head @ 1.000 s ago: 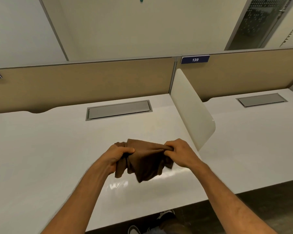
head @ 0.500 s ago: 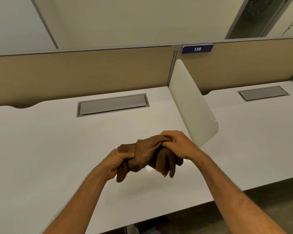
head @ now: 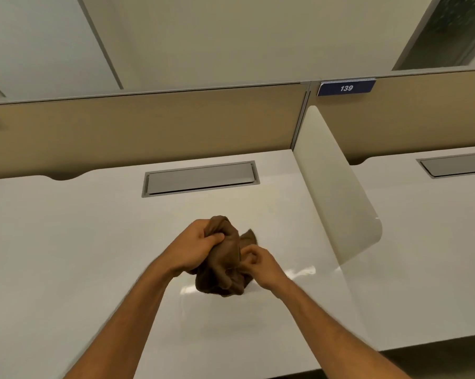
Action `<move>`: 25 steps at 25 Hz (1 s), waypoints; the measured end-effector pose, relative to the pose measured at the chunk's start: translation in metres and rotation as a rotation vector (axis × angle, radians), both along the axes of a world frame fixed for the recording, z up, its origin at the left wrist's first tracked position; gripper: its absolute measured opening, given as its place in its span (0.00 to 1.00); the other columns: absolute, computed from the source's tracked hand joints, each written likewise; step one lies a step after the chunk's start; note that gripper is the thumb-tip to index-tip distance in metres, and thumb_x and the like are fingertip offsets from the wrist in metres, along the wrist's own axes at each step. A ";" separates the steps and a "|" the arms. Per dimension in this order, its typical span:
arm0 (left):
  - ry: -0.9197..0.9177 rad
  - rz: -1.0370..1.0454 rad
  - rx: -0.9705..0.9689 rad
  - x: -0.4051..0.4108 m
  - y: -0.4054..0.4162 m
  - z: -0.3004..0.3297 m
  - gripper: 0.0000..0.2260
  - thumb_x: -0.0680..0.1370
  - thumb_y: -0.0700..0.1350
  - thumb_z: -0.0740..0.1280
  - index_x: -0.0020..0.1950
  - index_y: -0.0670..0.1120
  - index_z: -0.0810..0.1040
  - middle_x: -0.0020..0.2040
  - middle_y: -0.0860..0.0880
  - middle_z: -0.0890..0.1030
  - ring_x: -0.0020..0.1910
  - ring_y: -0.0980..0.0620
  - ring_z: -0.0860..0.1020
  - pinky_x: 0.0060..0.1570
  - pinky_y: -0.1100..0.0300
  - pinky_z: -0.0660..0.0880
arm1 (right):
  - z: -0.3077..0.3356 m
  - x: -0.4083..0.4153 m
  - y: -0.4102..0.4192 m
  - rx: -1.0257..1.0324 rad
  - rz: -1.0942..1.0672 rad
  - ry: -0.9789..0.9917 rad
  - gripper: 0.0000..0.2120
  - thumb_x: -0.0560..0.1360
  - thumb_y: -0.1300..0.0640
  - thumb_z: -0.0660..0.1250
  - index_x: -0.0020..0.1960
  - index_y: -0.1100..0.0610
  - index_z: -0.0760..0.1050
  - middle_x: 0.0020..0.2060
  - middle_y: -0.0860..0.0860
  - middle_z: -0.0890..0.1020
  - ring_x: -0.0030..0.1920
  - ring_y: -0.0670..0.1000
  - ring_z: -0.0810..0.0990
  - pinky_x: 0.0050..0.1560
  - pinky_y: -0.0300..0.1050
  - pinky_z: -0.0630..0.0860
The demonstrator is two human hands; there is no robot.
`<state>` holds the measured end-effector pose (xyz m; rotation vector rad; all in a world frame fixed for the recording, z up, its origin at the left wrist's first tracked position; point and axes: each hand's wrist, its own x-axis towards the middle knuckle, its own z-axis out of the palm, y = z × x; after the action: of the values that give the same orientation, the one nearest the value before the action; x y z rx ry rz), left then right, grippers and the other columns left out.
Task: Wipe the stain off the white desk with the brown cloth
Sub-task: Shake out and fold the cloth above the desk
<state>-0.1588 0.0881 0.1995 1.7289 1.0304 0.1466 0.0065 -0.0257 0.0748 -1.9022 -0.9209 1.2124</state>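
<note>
The brown cloth [head: 221,272] is bunched into a wad and held in the air above the middle of the white desk [head: 75,255]. My left hand [head: 196,246] grips the upper part of the wad from the left. My right hand [head: 261,265] pinches its lower right side. A glossy streak [head: 299,272] shines on the desk just right of the cloth, and another faint one lies under the wad; I cannot tell whether either is a stain or a reflection.
A grey cable hatch [head: 201,177] is set into the desk at the back. A white curved divider [head: 337,198] stands on the right, with a second desk [head: 436,242] beyond it. A tan partition [head: 149,124] runs along the back, bearing a blue "139" tag [head: 346,88].
The cloth went from spread between both hands to a tight bundle. My left hand rose to the top of the wad and my right hand dropped to its lower side.
</note>
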 end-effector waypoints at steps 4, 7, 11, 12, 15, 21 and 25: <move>0.069 -0.015 0.168 -0.034 0.014 0.042 0.08 0.84 0.44 0.65 0.48 0.52 0.81 0.45 0.45 0.84 0.45 0.44 0.84 0.39 0.56 0.82 | -0.007 -0.021 0.000 0.085 0.061 0.022 0.11 0.68 0.43 0.75 0.48 0.38 0.76 0.47 0.41 0.83 0.46 0.46 0.83 0.42 0.31 0.78; 0.105 -0.066 0.294 -0.052 0.011 0.066 0.08 0.81 0.40 0.66 0.46 0.42 0.84 0.42 0.38 0.84 0.43 0.38 0.84 0.43 0.44 0.83 | -0.005 -0.055 0.007 0.120 0.166 0.007 0.18 0.65 0.38 0.76 0.51 0.40 0.74 0.42 0.41 0.84 0.39 0.48 0.83 0.38 0.38 0.80; 0.116 -0.045 0.456 -0.082 0.003 0.092 0.08 0.77 0.43 0.66 0.41 0.45 0.84 0.37 0.41 0.84 0.38 0.42 0.83 0.34 0.56 0.79 | -0.003 -0.063 0.011 0.170 0.050 -0.030 0.10 0.70 0.54 0.76 0.46 0.53 0.77 0.36 0.47 0.82 0.38 0.48 0.80 0.44 0.52 0.81; 0.128 -0.034 0.496 -0.091 0.004 0.097 0.09 0.73 0.46 0.64 0.40 0.46 0.84 0.36 0.43 0.84 0.36 0.43 0.83 0.33 0.57 0.78 | 0.000 -0.058 0.007 0.193 0.069 -0.023 0.09 0.70 0.56 0.77 0.45 0.52 0.77 0.32 0.46 0.80 0.34 0.46 0.77 0.40 0.48 0.78; 0.154 0.017 0.611 -0.124 0.007 0.113 0.16 0.69 0.48 0.60 0.44 0.46 0.87 0.38 0.45 0.85 0.39 0.43 0.83 0.39 0.50 0.80 | 0.012 -0.036 -0.013 0.219 0.141 -0.065 0.05 0.72 0.57 0.76 0.44 0.50 0.81 0.29 0.49 0.79 0.31 0.46 0.76 0.38 0.48 0.77; 0.062 0.013 0.648 -0.148 0.001 0.125 0.13 0.71 0.41 0.62 0.42 0.50 0.87 0.36 0.48 0.85 0.38 0.46 0.82 0.36 0.52 0.80 | 0.015 -0.068 -0.035 0.191 0.160 -0.012 0.16 0.71 0.53 0.79 0.57 0.45 0.81 0.53 0.44 0.85 0.51 0.47 0.82 0.55 0.48 0.81; 0.025 -0.083 0.675 -0.146 -0.011 0.137 0.15 0.68 0.44 0.61 0.43 0.51 0.87 0.36 0.53 0.86 0.39 0.53 0.83 0.34 0.67 0.80 | 0.007 -0.140 -0.011 0.302 0.202 -0.065 0.13 0.74 0.56 0.77 0.58 0.53 0.81 0.55 0.45 0.82 0.53 0.43 0.79 0.61 0.43 0.74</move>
<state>-0.3051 0.0770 0.3363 2.3796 0.9861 0.4610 -0.1335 -0.0369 0.0820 -1.6460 -1.2787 1.0589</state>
